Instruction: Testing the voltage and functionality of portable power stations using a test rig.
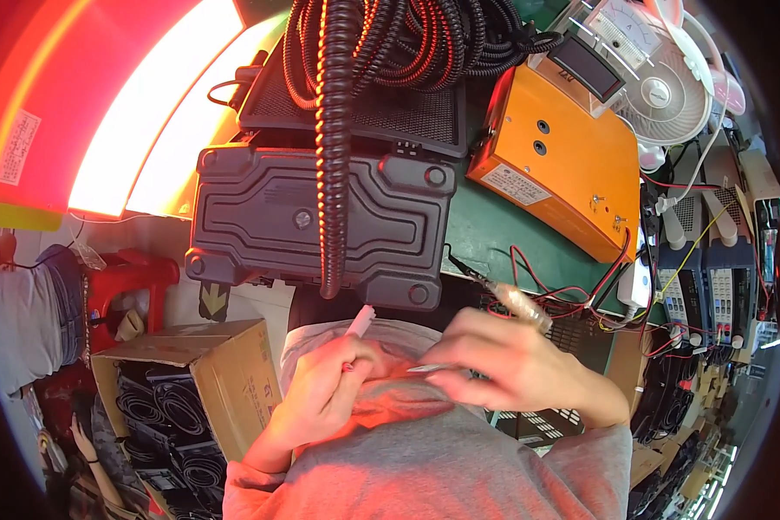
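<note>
My left hand (334,381), fingers closed, pinches a small white stick-like piece (361,321) that juts up past the fingers. A tiny red spot shows at its fingertips. To the right, my right hand (507,364) is closed round a slim tool with a pointed metal tip and a mottled brownish handle (523,307); its exact kind is unclear because the hand is blurred. The tip points left toward my left hand, apart from it. Both hands hover before my grey shirt, just below a black hard case (381,208) on the green bench.
Black coiled cable (333,173) hangs across the case. An orange metal box (563,165) stands at right with red and black wires, near a white fan (663,95) and bench instruments (724,286). Lower left, a cardboard box (234,381) holds black cables; a red stool (143,282) stands behind.
</note>
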The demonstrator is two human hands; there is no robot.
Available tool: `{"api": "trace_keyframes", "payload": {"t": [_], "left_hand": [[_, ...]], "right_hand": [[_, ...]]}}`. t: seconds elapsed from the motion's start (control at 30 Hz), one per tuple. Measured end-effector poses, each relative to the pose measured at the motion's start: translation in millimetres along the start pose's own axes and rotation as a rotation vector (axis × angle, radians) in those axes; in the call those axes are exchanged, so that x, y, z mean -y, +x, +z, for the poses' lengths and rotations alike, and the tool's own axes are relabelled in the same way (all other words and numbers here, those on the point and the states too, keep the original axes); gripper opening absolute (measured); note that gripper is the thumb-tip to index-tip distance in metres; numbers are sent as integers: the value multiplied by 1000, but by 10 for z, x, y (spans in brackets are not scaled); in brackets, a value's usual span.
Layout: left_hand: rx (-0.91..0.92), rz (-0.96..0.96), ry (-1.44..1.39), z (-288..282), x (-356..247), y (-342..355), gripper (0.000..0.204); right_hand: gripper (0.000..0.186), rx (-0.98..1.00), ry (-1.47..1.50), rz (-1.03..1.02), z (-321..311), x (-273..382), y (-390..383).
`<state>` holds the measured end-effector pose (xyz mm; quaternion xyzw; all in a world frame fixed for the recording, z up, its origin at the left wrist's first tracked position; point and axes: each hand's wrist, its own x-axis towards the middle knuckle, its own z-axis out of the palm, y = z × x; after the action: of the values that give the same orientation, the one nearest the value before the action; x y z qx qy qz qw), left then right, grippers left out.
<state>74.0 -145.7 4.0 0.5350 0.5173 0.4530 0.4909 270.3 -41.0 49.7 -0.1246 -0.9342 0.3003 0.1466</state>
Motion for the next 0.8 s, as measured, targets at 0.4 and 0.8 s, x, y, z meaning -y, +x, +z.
{"api": "trace_keyframes", "payload": {"t": [0.4,0.8], "left_hand": [[312,-4,-261,9,90,120,15],[-45,319,-127,185,150,215,15]], "right_hand": [[20,-303,16,76,96,-68,-58],[28,-277,-154,-36,143,-4,-95]]}}
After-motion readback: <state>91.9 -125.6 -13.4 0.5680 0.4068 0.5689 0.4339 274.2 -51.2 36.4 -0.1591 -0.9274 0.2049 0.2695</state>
